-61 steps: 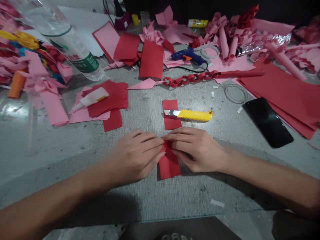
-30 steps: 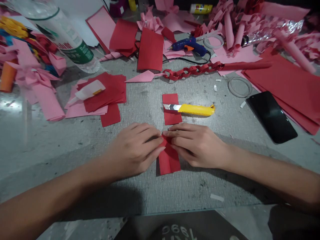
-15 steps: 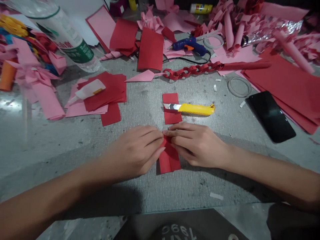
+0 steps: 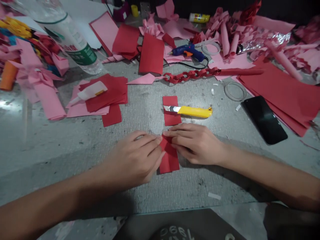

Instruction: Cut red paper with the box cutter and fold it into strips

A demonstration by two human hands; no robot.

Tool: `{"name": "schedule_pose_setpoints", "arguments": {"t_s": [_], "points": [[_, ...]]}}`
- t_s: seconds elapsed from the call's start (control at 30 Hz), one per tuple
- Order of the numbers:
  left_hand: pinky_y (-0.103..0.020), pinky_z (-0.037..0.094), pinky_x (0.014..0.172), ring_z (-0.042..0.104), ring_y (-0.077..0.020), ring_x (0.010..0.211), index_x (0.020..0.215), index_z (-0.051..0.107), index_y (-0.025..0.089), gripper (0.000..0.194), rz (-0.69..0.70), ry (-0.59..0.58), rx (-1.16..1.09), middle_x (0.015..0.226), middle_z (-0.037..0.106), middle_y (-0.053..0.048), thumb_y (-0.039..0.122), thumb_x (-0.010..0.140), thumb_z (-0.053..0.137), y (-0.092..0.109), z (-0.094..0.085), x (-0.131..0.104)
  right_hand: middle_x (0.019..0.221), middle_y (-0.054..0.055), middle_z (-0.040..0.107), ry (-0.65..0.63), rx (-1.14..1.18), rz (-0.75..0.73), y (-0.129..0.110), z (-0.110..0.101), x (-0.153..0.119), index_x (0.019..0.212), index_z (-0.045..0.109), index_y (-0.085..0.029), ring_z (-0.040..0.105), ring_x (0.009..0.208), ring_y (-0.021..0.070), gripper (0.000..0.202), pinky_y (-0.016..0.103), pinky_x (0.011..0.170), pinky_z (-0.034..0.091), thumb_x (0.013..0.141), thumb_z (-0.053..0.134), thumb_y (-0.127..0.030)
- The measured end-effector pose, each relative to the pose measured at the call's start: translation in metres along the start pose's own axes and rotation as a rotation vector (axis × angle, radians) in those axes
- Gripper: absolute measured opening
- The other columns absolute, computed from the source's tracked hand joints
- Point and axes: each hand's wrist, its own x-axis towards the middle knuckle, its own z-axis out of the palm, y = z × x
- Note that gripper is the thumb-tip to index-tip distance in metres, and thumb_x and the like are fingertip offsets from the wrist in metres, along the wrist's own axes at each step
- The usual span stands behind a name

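Note:
A small creased red paper (image 4: 170, 159) lies on the table between my two hands. My left hand (image 4: 141, 155) is closed on its left edge, fingers bent and pressed together. From the right, my right hand (image 4: 197, 143) presses its fingertips on the upper part of the same paper. Just beyond the fingers, a yellow box cutter (image 4: 195, 111) with its blade out rests across another small red paper (image 4: 172, 120). Farther left, a white glue bottle (image 4: 91, 91) lies on a stack of red papers (image 4: 115, 91).
A plastic bottle (image 4: 80, 50) stands at the upper left. Behind the cutter are a red paper chain (image 4: 190, 75) and a blue glue gun (image 4: 186, 50). A black phone (image 4: 265, 119) lies at the right beside large red sheets (image 4: 285, 90). Pink paper pieces cover the back.
The view has shifted slightly. My left hand has lowered a little at the wrist, and its fingers have shifted along the paper's left edge. My right hand stays on the paper.

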Motion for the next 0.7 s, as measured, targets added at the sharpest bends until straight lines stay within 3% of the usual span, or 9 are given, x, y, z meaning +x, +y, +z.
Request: {"name": "schedule_pose_setpoints", "arguments": {"t_s": [0.2,0.27,0.4,0.5,0.7], "points": [[-0.046,0.063,0.091,0.081,-0.0314,0.103,0.112,0.080,0.006,0.028,0.038,-0.079,0.071,0.119,0.084,-0.019,0.012,0.098,0.057,0.006,0.000,-0.006,0.116,0.009,0.085,0.131,0.007,0.091,0.004,0.001,-0.002,0.111,0.077,-0.021,0.078,0.105,0.0269,0.016,0.049,0.099,0.066,0.100,0.067,-0.015],[-0.047,0.063,0.091,0.081,-0.0329,0.106,0.119,0.079,0.003,0.033,0.050,-0.082,0.117,0.122,0.083,-0.021,0.010,0.098,0.054,0.009,0.000,-0.007,0.110,0.009,0.083,0.108,-0.024,0.113,0.002,0.001,-0.002,0.113,0.077,-0.022,0.074,0.099,0.0265,0.015,0.048,0.092,0.064,0.101,0.068,-0.018],[-0.048,0.061,0.095,0.080,-0.0318,0.104,0.113,0.080,0.005,0.025,0.045,-0.045,0.085,0.119,0.084,-0.018,0.011,0.098,0.061,0.007,0.004,-0.007,0.102,0.009,0.078,0.082,-0.080,0.144,0.000,0.000,-0.003,0.118,0.078,-0.021,0.067,0.091,0.0257,0.018,0.044,0.081,0.059,0.103,0.070,-0.027],[-0.044,0.060,0.094,0.077,-0.0275,0.099,0.110,0.080,0.008,0.021,0.021,-0.018,0.027,0.115,0.084,-0.013,0.011,0.099,0.063,0.001,0.008,-0.004,0.101,0.008,0.078,0.070,-0.091,0.112,0.001,0.000,-0.003,0.120,0.077,-0.020,0.065,0.089,0.0251,0.019,0.043,0.081,0.058,0.103,0.070,-0.026],[-0.045,0.058,0.088,0.075,-0.0293,0.101,0.113,0.079,0.007,0.020,0.011,-0.059,0.006,0.113,0.082,-0.013,0.013,0.102,0.063,-0.007,0.009,0.001,0.110,0.010,0.079,0.040,-0.136,0.073,0.003,0.001,-0.002,0.115,0.077,-0.019,0.066,0.094,0.0264,0.016,0.045,0.084,0.059,0.104,0.065,-0.021]]}}
